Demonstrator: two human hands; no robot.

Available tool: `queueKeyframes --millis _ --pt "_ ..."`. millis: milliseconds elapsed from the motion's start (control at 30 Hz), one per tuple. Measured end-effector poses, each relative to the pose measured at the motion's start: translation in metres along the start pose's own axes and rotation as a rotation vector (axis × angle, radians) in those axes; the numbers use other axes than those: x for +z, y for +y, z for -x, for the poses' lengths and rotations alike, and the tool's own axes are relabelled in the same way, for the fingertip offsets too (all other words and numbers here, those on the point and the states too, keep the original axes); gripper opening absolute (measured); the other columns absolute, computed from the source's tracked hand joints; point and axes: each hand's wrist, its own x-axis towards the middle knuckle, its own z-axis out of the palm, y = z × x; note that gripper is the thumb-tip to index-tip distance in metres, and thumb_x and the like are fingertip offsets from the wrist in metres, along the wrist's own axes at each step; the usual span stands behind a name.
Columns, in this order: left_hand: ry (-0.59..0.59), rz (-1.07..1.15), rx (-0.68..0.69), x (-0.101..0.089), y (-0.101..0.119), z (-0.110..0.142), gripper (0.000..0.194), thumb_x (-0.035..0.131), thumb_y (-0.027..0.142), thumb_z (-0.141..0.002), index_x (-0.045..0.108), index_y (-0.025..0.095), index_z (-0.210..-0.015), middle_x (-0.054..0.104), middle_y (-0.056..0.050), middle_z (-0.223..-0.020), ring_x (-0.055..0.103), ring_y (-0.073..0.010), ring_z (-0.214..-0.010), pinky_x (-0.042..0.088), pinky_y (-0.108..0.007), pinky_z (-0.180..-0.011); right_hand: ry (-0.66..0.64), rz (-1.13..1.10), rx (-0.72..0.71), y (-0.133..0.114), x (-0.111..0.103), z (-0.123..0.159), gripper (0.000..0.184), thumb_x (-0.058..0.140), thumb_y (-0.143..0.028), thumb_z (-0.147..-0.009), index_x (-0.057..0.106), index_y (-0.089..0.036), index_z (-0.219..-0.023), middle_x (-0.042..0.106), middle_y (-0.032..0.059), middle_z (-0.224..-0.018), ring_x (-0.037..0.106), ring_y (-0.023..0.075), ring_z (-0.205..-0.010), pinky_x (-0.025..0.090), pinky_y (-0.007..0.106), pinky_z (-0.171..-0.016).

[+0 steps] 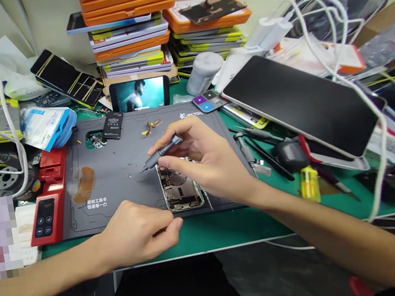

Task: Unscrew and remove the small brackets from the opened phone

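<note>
My right hand (207,159) grips a slim grey screwdriver (162,154) between thumb and fingers. Its tip points down and left, close to the dark work mat (123,180). Partly under that hand lies an opened phone (182,193), its inner parts showing; the hand hides its upper right. My left hand (145,230) is closed in a loose fist at the mat's front edge, beside the phone's lower left corner. Nothing shows in it, and I cannot tell whether it touches the phone. A black phone battery (113,125) and small flex parts (150,127) lie farther back on the mat.
A red device with buttons (46,219) borders the mat's left side. Behind stand a phone playing video (140,94) and stacked orange boxes (130,7). To the right are a large black-screened tablet (299,100), a yellow-handled tool (309,184) and looping white cables (381,157).
</note>
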Motion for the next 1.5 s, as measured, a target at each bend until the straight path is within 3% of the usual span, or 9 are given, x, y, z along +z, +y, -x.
queueKeyframes --millis 267,667,833,1000,1133,1200,1500 --pt "-0.02 0.175 -0.141 -0.003 -0.001 -0.001 0.048 0.05 0.02 -0.109 0.037 0.02 -0.063 0.037 0.007 -0.054 0.028 -0.009 -0.05 0.021 -0.032 -0.051 0.02 -0.049 0.052 0.015 0.008 0.009 0.015 0.076 -0.02 -0.099 0.062 -0.024 -0.103 0.082 0.0026 -0.111 0.083 0.0208 -0.117 0.073 0.039 -0.094" --pt "-0.01 0.267 -0.182 -0.009 -0.001 -0.006 0.048 0.048 0.021 -0.11 0.032 0.021 -0.065 0.031 0.009 -0.056 0.026 -0.0072 -0.049 0.023 -0.026 -0.05 -0.004 -0.132 0.083 0.016 0.009 0.007 0.013 0.072 -0.017 -0.101 0.062 -0.023 -0.107 0.082 0.0026 -0.116 0.082 0.0149 -0.104 0.072 0.037 -0.095" --pt "-0.059 0.389 -0.315 -0.013 0.0 -0.007 0.049 0.048 0.032 -0.113 0.052 0.019 -0.066 0.05 0.007 -0.055 0.042 -0.0061 -0.048 0.033 -0.021 -0.051 0.092 -0.249 0.058 0.009 -0.003 0.005 0.02 0.073 -0.018 -0.101 0.06 -0.026 -0.115 0.081 0.0012 -0.113 0.079 0.0136 -0.091 0.071 0.033 -0.084" --pt "-0.065 0.568 -0.594 -0.019 0.003 -0.014 0.031 0.061 0.044 -0.109 0.078 0.02 -0.098 0.067 0.005 -0.063 0.056 -0.007 -0.053 0.041 -0.017 -0.053 0.182 -0.371 0.172 0.008 -0.023 0.01 0.034 0.069 -0.028 -0.104 0.057 -0.032 -0.135 0.077 0.0005 -0.112 0.073 0.0125 -0.076 0.069 0.031 -0.074" --pt "-0.068 0.761 -0.723 -0.018 0.0 -0.017 0.036 0.065 0.044 -0.106 0.079 0.022 -0.13 0.083 -0.002 -0.086 0.061 -0.0074 -0.055 0.046 -0.015 -0.048 0.136 -0.375 0.263 0.013 -0.025 0.017 0.043 0.064 -0.035 -0.107 0.051 -0.036 -0.148 0.072 0.0006 -0.111 0.068 0.0134 -0.073 0.066 0.031 -0.068" --pt "-0.075 0.806 -0.754 -0.017 -0.001 -0.017 0.039 0.068 0.042 -0.104 0.078 0.022 -0.136 0.086 -0.005 -0.098 0.065 -0.0084 -0.059 0.05 -0.015 -0.048 0.108 -0.365 0.255 0.014 -0.021 0.021 0.043 0.062 -0.037 -0.108 0.051 -0.037 -0.149 0.071 0.0011 -0.111 0.067 0.0138 -0.072 0.067 0.033 -0.069" --pt "-0.004 0.838 -0.765 -0.018 0.0 -0.017 0.024 0.075 0.037 -0.101 0.084 0.021 -0.116 0.088 -0.005 -0.097 0.075 -0.0094 -0.065 0.061 -0.014 -0.059 0.07 -0.355 0.157 0.013 -0.015 0.026 0.042 0.061 -0.038 -0.11 0.047 -0.037 -0.149 0.069 0.0013 -0.111 0.068 0.0131 -0.068 0.07 0.033 -0.062"
